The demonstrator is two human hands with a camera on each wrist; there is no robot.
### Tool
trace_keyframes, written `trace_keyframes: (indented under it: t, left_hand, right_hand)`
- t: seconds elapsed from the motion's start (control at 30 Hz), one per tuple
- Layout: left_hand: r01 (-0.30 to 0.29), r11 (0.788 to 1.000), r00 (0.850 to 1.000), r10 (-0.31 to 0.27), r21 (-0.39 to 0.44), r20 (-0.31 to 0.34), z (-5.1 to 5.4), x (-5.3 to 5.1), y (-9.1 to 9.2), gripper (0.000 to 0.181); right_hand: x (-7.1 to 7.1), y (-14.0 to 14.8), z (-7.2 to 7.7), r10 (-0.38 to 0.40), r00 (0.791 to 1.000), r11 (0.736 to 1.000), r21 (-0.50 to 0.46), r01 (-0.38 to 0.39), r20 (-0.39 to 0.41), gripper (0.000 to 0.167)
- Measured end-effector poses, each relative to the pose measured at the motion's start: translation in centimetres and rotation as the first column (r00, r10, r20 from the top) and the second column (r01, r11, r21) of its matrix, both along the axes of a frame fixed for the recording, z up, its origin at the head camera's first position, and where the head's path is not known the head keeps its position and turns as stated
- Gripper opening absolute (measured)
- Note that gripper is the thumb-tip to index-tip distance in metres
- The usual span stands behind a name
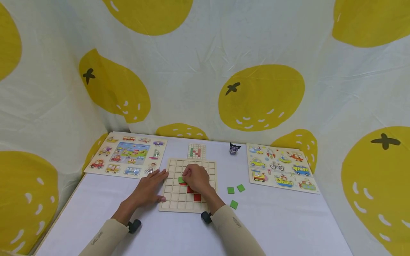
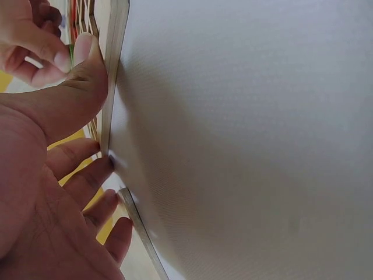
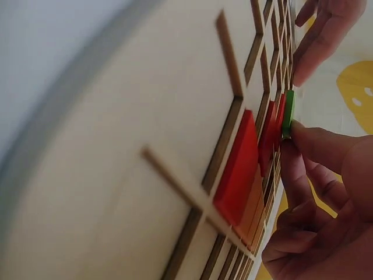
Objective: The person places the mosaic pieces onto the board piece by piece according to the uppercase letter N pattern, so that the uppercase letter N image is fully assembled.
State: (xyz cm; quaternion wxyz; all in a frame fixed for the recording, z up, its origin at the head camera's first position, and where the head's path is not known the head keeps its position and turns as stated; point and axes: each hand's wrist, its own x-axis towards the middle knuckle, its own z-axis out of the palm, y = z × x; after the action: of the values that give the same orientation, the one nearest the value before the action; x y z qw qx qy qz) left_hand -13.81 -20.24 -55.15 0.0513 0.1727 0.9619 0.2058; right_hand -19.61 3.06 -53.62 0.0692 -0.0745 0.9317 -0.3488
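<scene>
A wooden grid board [image 1: 173, 205] lies on the white table in the head view. Several red square tiles [image 1: 197, 197] sit in its cells, stepping diagonally. My right hand [image 1: 198, 177] is over the board and pinches a green square tile [image 1: 180, 180] between thumb and finger. In the right wrist view that green tile [image 3: 288, 114] is just beyond the red tiles [image 3: 239, 166]. My left hand [image 1: 148, 188] rests at the board's left edge, fingers spread and thumb on the rim. The left wrist view shows the left thumb [image 2: 87, 70] against the board's side.
Three loose green tiles [image 1: 231, 190] lie right of the board. A small pattern card [image 1: 196, 152] with green and red squares is behind it. Vehicle picture puzzles stand left [image 1: 105, 170] and right [image 1: 282, 167]. A small dark figurine [image 1: 234, 148] stands near the back.
</scene>
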Motion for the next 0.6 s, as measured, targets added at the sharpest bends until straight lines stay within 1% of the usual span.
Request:
trace_keyframes:
  t: [0.2, 0.3, 0.47, 0.6]
  left_hand:
    - [0.001, 1.000, 1.000, -0.001, 0.006, -0.010, 0.0, 0.0, 0.0, 0.102]
    - [-0.001, 1.000, 1.000, 0.001, 0.007, -0.001, 0.0, 0.0, 0.0, 0.103]
    - [-0.010, 1.000, 1.000, 0.010, 0.013, 0.015, 0.0, 0.0, 0.0, 0.103]
    - [-0.011, 1.000, 1.000, 0.011, 0.009, 0.012, 0.0, 0.0, 0.0, 0.103]
  right_hand:
    - [-0.5, -1.1, 0.1, -0.029, 0.999, 1.000, -0.008, 0.029, 0.029, 0.015]
    - [-0.7, -1.6, -0.1, -0.044, 0.999, 0.999, 0.017, 0.044, 0.031, 0.016]
    - [-0.9, -2.3, -0.2, -0.063, 0.998, 0.996, 0.069, 0.063, 0.005, 0.019]
    - [-0.9, -2.8, -0.2, -0.072, 0.997, 0.992, 0.104, 0.071, 0.002, 0.020]
